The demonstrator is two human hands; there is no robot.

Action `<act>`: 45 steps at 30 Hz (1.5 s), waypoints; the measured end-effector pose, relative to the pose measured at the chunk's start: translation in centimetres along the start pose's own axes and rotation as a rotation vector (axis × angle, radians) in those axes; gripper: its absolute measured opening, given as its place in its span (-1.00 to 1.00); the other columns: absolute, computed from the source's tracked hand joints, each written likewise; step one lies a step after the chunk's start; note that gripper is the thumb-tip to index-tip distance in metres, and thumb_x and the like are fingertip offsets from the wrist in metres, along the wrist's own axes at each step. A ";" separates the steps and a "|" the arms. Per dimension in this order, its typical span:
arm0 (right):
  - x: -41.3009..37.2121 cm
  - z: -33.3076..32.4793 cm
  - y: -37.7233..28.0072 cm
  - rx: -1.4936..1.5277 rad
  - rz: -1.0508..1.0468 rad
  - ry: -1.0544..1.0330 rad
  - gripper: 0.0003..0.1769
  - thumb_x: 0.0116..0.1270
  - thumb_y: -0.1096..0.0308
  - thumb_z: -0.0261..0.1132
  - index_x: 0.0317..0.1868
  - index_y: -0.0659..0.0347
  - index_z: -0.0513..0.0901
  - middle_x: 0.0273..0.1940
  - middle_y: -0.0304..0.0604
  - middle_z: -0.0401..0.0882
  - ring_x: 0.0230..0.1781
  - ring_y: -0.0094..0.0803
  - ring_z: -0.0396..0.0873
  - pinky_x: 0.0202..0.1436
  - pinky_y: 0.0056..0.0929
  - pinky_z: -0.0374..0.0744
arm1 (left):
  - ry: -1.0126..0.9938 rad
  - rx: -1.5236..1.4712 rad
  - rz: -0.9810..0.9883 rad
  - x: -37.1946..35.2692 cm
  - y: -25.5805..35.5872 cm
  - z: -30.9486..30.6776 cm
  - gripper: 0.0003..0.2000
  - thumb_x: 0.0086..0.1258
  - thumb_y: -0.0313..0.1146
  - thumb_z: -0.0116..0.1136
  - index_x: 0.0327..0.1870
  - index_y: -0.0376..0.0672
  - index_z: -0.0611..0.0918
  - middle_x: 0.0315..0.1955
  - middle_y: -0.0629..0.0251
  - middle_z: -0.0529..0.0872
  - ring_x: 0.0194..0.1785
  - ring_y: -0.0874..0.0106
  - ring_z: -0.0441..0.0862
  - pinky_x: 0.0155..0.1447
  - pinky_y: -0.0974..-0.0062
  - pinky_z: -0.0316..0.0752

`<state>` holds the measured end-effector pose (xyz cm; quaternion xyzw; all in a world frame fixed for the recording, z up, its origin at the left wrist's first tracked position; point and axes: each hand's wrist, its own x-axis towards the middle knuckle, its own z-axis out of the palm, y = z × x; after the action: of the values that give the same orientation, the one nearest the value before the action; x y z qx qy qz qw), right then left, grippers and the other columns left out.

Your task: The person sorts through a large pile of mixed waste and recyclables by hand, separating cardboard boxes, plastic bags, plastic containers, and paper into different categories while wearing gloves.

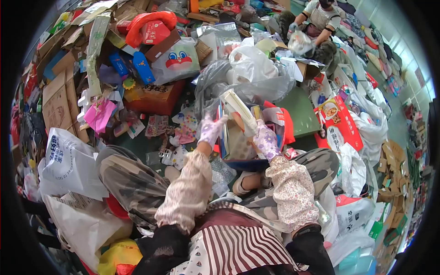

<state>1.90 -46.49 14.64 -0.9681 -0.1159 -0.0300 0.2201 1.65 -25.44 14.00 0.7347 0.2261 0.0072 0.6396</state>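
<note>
My left hand [211, 131], in a purple-and-white patterned glove, is at the left edge of an open blue-sided box [247, 165]. Its fingers are spread and it holds nothing. Above the same box, my right hand [266, 141], gloved alike, is closed on the lower end of a long cream-white carton [239, 110], which slants up to the left. Inside the box lie papers and a pale dimpled sheet [244, 149]. A red plastic bag [288, 123] sits against the right side of the box. Behind it is a clear bag holding white plastic [252, 64].
Mixed waste surrounds my crossed legs. At the left are a white bag [71, 162] and cardboard [59, 103]; a red printed box [337, 121] and a green board [300, 112] lie right. Another person [316, 23] sits at the upper right, holding a plastic bag [300, 43].
</note>
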 end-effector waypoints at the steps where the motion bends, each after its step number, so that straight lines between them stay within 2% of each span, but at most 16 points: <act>1: 0.2 0.6 0.1 -0.028 0.022 -0.022 -0.63 0.10 0.40 0.27 -0.05 0.22 0.45 -0.29 0.12 0.64 -0.20 0.05 0.63 -0.12 -0.08 0.55 | -0.084 -0.019 -0.041 1.6 -1.3 0.7 -0.34 0.13 -0.14 0.33 0.21 -0.37 0.46 0.07 0.00 0.59 0.11 0.23 0.57 0.15 0.35 0.44; 3: 0.4 0.7 0.0 -0.082 0.020 -0.037 -0.60 0.08 0.41 0.26 -0.02 0.21 0.46 -0.32 0.12 0.64 -0.24 0.05 0.63 -0.15 -0.06 0.56 | -0.162 -0.053 -0.067 4.5 -2.1 2.0 -0.40 0.12 -0.18 0.30 0.16 -0.38 0.51 0.00 -0.03 0.64 0.07 0.20 0.60 0.12 0.33 0.47; 5: 1.0 0.9 0.0 -0.067 0.022 -0.029 -0.59 0.07 0.40 0.27 -0.01 0.21 0.46 -0.32 0.13 0.63 -0.24 0.04 0.63 -0.16 -0.05 0.55 | 0.002 0.573 0.030 6.0 -0.9 2.3 -0.57 0.10 -0.20 0.25 -0.08 -0.35 0.65 -0.18 -0.13 0.70 -0.09 0.00 0.67 -0.01 0.25 0.56; 11: 1.1 -0.7 -4.2 0.126 -0.030 0.003 -0.59 0.10 0.42 0.21 0.02 0.20 0.45 -0.26 0.14 0.62 -0.21 0.09 0.61 -0.14 -0.03 0.55 | 0.090 0.349 0.186 5.0 0.4 -5.1 -0.79 -0.11 -0.38 0.21 -0.40 -0.20 0.71 -0.43 -0.03 0.70 -0.28 0.14 0.70 -0.19 0.29 0.56; 16: -2.6 2.6 -7.6 0.097 -0.166 -0.007 -0.60 0.12 0.43 0.24 0.00 0.18 0.40 -0.25 0.09 0.59 -0.26 0.04 0.61 -0.22 -0.10 0.58 | 0.296 0.356 0.182 -3.5 -0.1 -9.8 -0.79 0.09 -0.35 0.10 -0.29 -0.24 0.65 -0.42 -0.02 0.69 -0.30 0.10 0.67 -0.17 0.22 0.51; 20: -3.8 7.8 -6.8 -0.206 -0.195 -0.105 -0.61 0.04 0.43 0.28 -0.09 0.22 0.39 -0.26 -0.02 0.54 -0.25 -0.10 0.63 -0.26 -0.19 0.61 | 0.316 0.392 0.128 0.3 -4.2 -9.2 -0.58 0.11 -0.25 0.09 0.04 -0.16 0.61 -0.20 -0.07 0.68 -0.08 0.02 0.63 0.03 0.20 0.48; 23: -4.8 6.8 -6.6 -0.157 -0.234 -0.113 -0.62 0.04 0.44 0.28 -0.10 0.22 0.40 -0.28 0.00 0.55 -0.25 -0.09 0.63 -0.25 -0.15 0.61 | 0.299 0.396 0.398 6.8 -5.2 -10.8 -0.48 0.11 -0.21 0.23 0.12 -0.25 0.56 -0.12 -0.06 0.68 -0.12 0.19 0.68 0.03 0.40 0.52; 24: -5.0 6.7 -6.7 -0.133 -0.191 -0.147 -0.63 0.04 0.44 0.27 -0.11 0.22 0.41 -0.29 0.01 0.56 -0.25 -0.07 0.63 -0.24 -0.14 0.60 | 0.119 -0.106 0.171 3.5 1.0 -10.4 -0.53 0.24 -0.28 0.21 0.16 -0.31 0.54 -0.02 0.12 0.67 -0.01 0.35 0.64 0.06 0.48 0.50; 25: -5.1 6.6 -6.9 -0.107 -0.149 -0.180 -0.64 0.05 0.45 0.27 -0.11 0.22 0.41 -0.30 0.03 0.57 -0.25 -0.05 0.63 -0.23 -0.12 0.59 | 0.074 -0.072 0.167 4.5 2.3 -11.0 -0.54 0.28 -0.24 0.20 0.16 -0.29 0.54 -0.03 0.21 0.67 -0.05 0.42 0.63 -0.06 0.52 0.53; 28: -4.3 6.5 -7.5 -0.082 -0.202 -0.212 -0.65 0.06 0.46 0.26 -0.11 0.23 0.42 -0.32 0.05 0.59 -0.26 -0.02 0.63 -0.24 -0.09 0.58 | -0.267 0.616 0.305 9.6 2.9 -9.9 -0.62 0.11 -0.28 0.24 -0.04 -0.23 0.68 -0.29 0.20 0.73 -0.27 0.41 0.65 -0.21 0.49 0.53; 32: -3.9 7.4 -9.2 -0.142 -0.153 -0.250 -0.67 0.07 0.46 0.26 -0.13 0.21 0.41 -0.31 0.02 0.60 -0.27 -0.01 0.63 -0.23 -0.08 0.59 | -0.769 1.273 0.069 11.5 6.0 -4.6 -0.65 0.10 -0.23 0.20 -0.09 -0.15 0.70 -0.15 0.19 0.72 -0.04 0.27 0.67 0.00 0.33 0.54; 34: -4.3 7.5 -9.4 -0.150 -0.114 -0.268 -0.64 0.05 0.44 0.29 -0.12 0.19 0.40 -0.28 0.00 0.59 -0.24 -0.04 0.64 -0.22 -0.09 0.59 | -0.901 1.659 0.264 13.5 3.1 -2.2 -0.68 0.04 -0.28 0.25 -0.13 -0.12 0.73 -0.28 0.25 0.73 -0.22 0.29 0.69 -0.16 0.28 0.58; 35: -4.4 7.4 -9.4 -0.161 -0.099 -0.253 -0.62 0.05 0.43 0.29 -0.10 0.19 0.39 -0.23 0.01 0.58 -0.22 -0.06 0.63 -0.22 -0.09 0.60 | -0.946 1.846 0.042 17.9 -1.2 -0.6 -0.66 0.39 -0.20 0.06 0.13 -0.03 0.61 0.19 0.37 0.56 0.25 0.27 0.51 0.29 0.19 0.39; 38: -3.8 6.7 -10.0 -0.155 -0.065 -0.247 -0.37 0.04 0.37 0.33 0.16 0.19 0.33 -0.11 0.04 0.51 -0.18 -0.09 0.62 -0.23 -0.13 0.61 | -0.733 1.760 0.300 11.8 4.6 -1.9 -0.71 0.17 -0.37 0.16 -0.07 -0.02 0.73 -0.09 0.21 0.73 0.04 0.25 0.67 0.09 0.24 0.55; 41: -2.1 7.4 -11.7 -0.312 -0.129 -0.237 -0.11 0.21 0.42 0.15 0.52 -0.01 -0.08 -0.10 -0.01 0.54 -0.29 -0.17 0.67 -0.42 -0.12 0.61 | -0.484 1.556 0.569 13.0 3.3 -3.1 -0.78 0.01 -0.38 0.19 -0.29 -0.02 0.75 -0.32 0.18 0.76 -0.16 0.19 0.72 -0.10 0.28 0.60; 45: -2.6 6.8 -11.9 -0.237 -0.238 -0.267 -0.19 0.20 0.42 0.15 0.47 0.15 0.06 -0.39 0.02 0.58 -0.50 -0.13 0.65 -0.55 -0.13 0.58 | -0.404 1.548 0.504 15.0 3.8 -6.4 -0.80 0.01 -0.35 0.17 -0.33 -0.03 0.75 -0.37 0.14 0.74 -0.21 0.16 0.71 -0.13 0.25 0.60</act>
<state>-3.40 -33.66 13.27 -0.9621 -0.2531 0.0591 0.0824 14.42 -14.65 14.51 0.9819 -0.1228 -0.1389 -0.0378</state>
